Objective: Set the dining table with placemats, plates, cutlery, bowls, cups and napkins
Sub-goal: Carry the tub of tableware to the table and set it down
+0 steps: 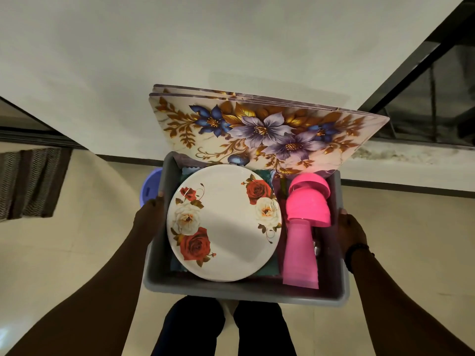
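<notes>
Hands hold a grey rectangular plastic tub (246,291) between them, its long axis running from 6 toward 12 o'clock away from the person; the left hand (150,214) grips the rim at 9 o'clock with fingers curled over the edge, and the right hand (350,231) clasps the wall at 3 o'clock, a dark bracelet (356,255) on its wrist. Both hands sit level on opposite sides, so neither is nearer the load; no desk shows, so whichever way it lies, the whole tub must travel there before anything comes out.

Inside the tub: a white round plate printed with red and cream roses (223,222) lies tilted across the left part, over teal and purple cloths (266,272) that are probably the napkins; at 3 o'clock of the plate, pink plastic bowls (308,201) are stacked upside down above a pink translucent plastic cup (299,255); a stack of stiff rectangular placemats with purple and blue flowers and gold leaves (257,129) leans out over the far wall at 12 o'clock. Cutlery may lie beside the cup, too dark to tell.

Beyond the tub at 9 o'clock, a lilac round plastic object (150,185) sits on the pale floor (77,201).
</notes>
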A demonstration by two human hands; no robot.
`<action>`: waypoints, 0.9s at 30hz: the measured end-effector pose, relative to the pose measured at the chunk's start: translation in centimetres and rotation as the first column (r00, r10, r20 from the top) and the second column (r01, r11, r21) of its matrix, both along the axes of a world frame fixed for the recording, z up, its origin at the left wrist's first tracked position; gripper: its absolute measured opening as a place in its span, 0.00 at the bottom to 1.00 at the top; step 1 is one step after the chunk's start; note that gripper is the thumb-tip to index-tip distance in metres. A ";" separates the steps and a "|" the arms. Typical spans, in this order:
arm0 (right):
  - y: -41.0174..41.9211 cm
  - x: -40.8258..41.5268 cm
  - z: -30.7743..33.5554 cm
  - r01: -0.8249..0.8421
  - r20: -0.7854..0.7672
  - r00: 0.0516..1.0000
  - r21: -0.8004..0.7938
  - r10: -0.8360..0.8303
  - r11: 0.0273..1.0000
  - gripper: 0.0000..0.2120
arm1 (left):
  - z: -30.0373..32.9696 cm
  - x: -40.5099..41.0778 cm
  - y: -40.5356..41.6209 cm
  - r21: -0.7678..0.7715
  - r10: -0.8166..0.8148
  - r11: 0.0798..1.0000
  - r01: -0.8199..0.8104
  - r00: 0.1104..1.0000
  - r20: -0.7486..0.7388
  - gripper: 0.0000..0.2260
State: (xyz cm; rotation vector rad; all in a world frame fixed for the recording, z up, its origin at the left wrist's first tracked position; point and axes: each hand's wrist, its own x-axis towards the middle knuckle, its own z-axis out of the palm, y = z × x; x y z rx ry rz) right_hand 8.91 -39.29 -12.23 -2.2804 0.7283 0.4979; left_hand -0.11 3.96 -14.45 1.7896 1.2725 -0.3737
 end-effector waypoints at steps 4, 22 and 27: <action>-0.4 0.1 0.3 -0.009 0.026 1.000 -0.002 0.009 1.000 0.26 | -0.3 -0.8 -0.3 -0.001 -0.046 0.999 0.047 0.999 0.004 0.30; 2.2 -1.3 4.9 0.055 0.238 0.970 -0.017 -0.049 0.998 0.23 | 4.2 -4.0 -2.7 0.167 0.078 0.979 -0.118 0.970 0.230 0.26; 4.4 -1.4 11.2 -0.124 0.207 0.969 -0.058 0.134 0.991 0.28 | 9.6 -8.1 -2.0 0.148 0.218 0.956 -0.255 0.949 0.228 0.26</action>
